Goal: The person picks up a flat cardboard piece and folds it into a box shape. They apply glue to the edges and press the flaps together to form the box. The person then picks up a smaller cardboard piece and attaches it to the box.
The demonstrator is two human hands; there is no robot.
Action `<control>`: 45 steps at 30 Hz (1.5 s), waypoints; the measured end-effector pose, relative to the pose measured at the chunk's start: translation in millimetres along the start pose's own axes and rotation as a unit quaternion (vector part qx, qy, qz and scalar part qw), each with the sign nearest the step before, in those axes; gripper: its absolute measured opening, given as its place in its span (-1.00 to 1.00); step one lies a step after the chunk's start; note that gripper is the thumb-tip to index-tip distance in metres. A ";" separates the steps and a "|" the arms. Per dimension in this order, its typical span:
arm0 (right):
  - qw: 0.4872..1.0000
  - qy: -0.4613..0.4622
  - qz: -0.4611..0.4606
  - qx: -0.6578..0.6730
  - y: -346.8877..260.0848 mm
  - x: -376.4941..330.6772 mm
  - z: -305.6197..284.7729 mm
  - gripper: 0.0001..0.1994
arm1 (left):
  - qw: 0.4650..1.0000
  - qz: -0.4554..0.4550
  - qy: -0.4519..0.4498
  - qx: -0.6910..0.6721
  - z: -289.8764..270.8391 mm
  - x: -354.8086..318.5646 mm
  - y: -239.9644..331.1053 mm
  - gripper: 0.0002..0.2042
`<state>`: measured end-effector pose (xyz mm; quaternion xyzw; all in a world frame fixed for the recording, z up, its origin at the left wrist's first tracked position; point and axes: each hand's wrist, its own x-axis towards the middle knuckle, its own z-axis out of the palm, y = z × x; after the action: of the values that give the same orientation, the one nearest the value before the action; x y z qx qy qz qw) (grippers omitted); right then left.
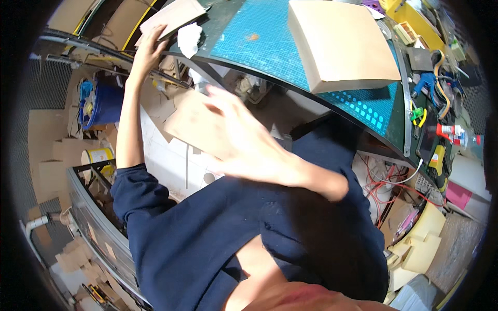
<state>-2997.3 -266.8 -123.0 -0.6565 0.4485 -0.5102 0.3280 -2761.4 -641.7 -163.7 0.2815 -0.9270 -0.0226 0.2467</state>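
closest to the camera is a patch of my own skin at the lower edge, with my navy shirt (202, 233) spread out beyond it. the flat tan board (174, 16) lies at the far left corner of the desk (215, 18), just beside a crumpled white paper (189, 40) and well apart from the big tan block (345, 41) on the blue cutting mat (259, 39). to handle that board well, i think i should take it low by its edge, get my thumb under it, and bring my other hand over to share the weight, clear of the paper. my left hand (148, 47) touches the near left end of the board, fingers slightly bent and a little apart; whether the thumb pinches from below i cannot tell. my right hand (241, 129) is blurred across my front, fingers partly stretched, in front of a cardboard sheet (187, 116) below desk height; i cannot tell whether it touches that sheet or how far it is open.
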 end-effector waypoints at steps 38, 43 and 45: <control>0.869 0.431 0.065 0.233 63.2 -125.6 -73.4 -0.17 | 0.943 0.135 0.180 -0.246 73.8 28.6 356.0 -0.82; 0.863 0.443 0.063 0.234 63.6 -130.1 -72.5 -0.18 | 0.946 0.173 0.184 -0.205 78.0 31.9 355.6 -0.77; 0.864 0.442 0.068 0.229 62.9 -131.4 -73.1 -0.18 | 0.945 0.177 0.185 -0.204 78.9 31.6 355.7 -0.76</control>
<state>-3093.8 -167.5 -208.9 -0.2361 0.4602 -0.8120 0.2704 -3002.9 -367.3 -154.6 0.0555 -0.8755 -0.1150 0.4661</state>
